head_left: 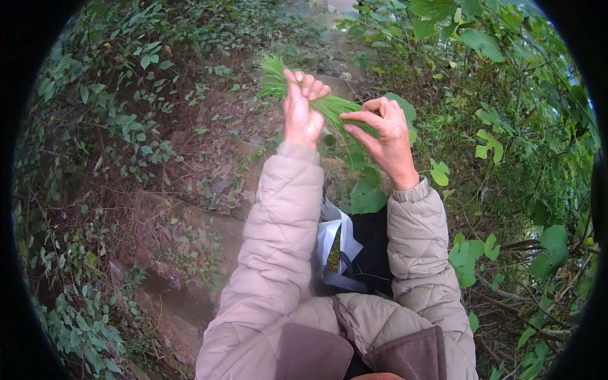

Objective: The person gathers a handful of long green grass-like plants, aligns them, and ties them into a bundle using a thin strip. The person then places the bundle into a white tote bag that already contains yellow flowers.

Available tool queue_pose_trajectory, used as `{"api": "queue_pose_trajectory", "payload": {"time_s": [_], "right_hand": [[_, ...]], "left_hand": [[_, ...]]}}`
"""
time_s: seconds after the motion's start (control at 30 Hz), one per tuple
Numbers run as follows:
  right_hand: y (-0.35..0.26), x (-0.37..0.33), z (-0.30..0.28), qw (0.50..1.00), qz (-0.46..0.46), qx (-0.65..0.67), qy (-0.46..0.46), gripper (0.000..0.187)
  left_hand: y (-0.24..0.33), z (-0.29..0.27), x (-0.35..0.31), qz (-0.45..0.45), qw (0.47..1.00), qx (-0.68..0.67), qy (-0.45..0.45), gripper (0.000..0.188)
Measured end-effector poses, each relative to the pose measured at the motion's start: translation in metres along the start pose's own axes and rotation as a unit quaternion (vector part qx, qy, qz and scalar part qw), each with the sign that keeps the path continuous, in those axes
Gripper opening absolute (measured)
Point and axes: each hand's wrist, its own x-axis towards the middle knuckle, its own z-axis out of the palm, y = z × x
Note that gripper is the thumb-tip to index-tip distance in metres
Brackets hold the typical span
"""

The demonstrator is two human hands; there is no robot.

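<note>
Left hand [305,111] clenched grass bunch [337,109], long axis sloping right. Right hand [385,133] sat at right end; couldn't tell if pinching.

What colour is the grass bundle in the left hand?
The grass bundle is bright green; it shows in the head view.

No lettering, number, label or sign can be read: not on the white, folded-edged bag [348,235], nor on the beige quilted jacket sleeves [278,215] on either side of it, nor on the thin green grass-like bundle [335,111] beyond it.
</note>
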Motion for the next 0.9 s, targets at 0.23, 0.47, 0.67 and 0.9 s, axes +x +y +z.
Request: {"api": "queue_pose_trajectory", "payload": {"time_s": [0.23,0.47,0.67,0.9], "right_hand": [[0.002,-0.001,0.004,0.999,-0.015,-0.051,-0.006,0.017],[0.002,-0.002,0.006,0.996,-0.022,-0.083,-0.009,0.014],[0.002,0.0,0.006,0.996,-0.032,-0.082,-0.007,0.014],[0.01,0.0,0.007,0.995,0.061,0.077,0.03,0.012]], "left_hand": [[-0.002,0.001,0.0,-0.003,1.0,-0.002,0.006,0.031],[-0.003,0.0,0.0,-0.001,1.0,-0.009,0.014,0.031],[-0.003,0.001,0.0,-0.003,1.0,-0.003,0.021,0.031],[-0.004,0.011,-0.005,-0.023,0.988,0.147,0.05,0.032]]}}
